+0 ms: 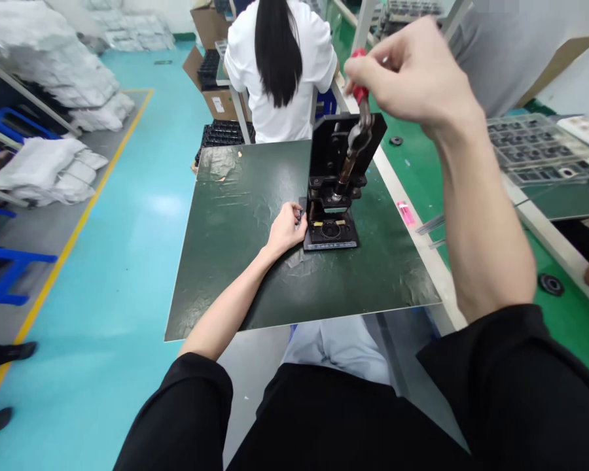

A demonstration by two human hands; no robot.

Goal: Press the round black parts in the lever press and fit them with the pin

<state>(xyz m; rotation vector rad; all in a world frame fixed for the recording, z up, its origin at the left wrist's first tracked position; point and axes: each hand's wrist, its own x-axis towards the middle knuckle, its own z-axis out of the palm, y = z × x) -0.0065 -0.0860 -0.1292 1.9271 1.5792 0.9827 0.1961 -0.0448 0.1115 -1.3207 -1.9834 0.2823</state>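
Note:
A black hand press [346,157] stands upright on the dark green tabletop [245,261]. My right hand [412,72] is raised above it, closed around its red lever handle [359,75]. The lever points up, and the plunger [338,190] is above the base with a gap under it. In the base is a round black nest [330,229] with small yellowish pieces beside it. My left hand [288,226] lies against the left side of the press base, fingers bent and thumb close to them. A small dark part shows between those fingers, but I cannot tell what it is.
A person in a white shirt [285,78] sits just beyond the table. To the right runs a green conveyor belt [402,157] with black round parts [550,284], a pink item [405,213] and clear trays [544,147]. White sacks [44,59] and blue stools [14,268] are at left.

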